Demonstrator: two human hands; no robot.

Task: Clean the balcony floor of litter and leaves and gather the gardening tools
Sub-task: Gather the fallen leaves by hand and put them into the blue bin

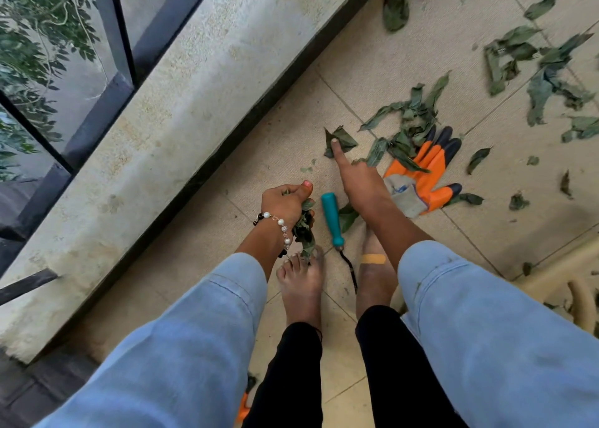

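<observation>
Currently, left hand has its fingers clamped on a wad of leaves above the feet. Teal-handled tool lies on the floor between the hands. Right hand reaches out, fingers straight, index tip pressing a leaf; orange glove just beside, part-covered by leaves. Risk: overfull left grip sheds leaves; bare feet near the tool's prong.

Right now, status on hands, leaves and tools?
Left hand grips a bunch of leaves. Right hand open, finger touching a loose leaf. Teal-handled tool and orange glove on the floor, uncollected; glove partly under leaves.
</observation>
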